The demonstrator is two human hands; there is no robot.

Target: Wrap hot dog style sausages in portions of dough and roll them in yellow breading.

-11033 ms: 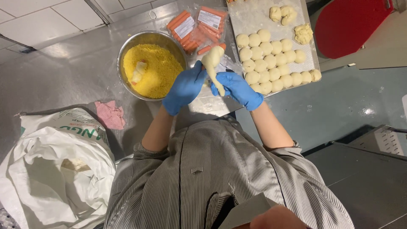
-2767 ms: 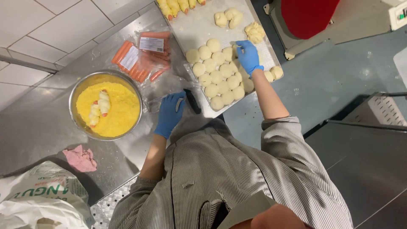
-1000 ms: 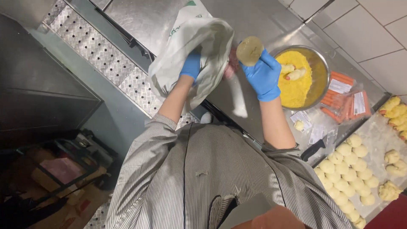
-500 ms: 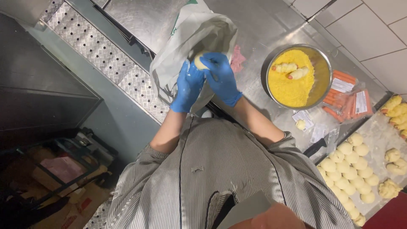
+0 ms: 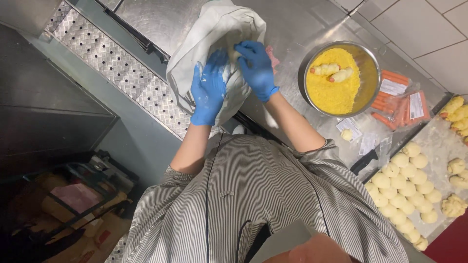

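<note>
both gloved hands at white sack on steel counter | left hand flat, fingers spread | right hand curled at sack mouth – grip unclear | risk: sack tips, flour spills – gloves slick

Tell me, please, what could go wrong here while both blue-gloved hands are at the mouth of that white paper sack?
1. The floppy white paper sack lies near the steel counter's edge; it might sag over and spill.
2. The left hand is dusted white, so powder could spread to the striped grey shirt.
3. The pale lump between the left hand and the right hand is barely visible; it may slip into the sack.
</note>
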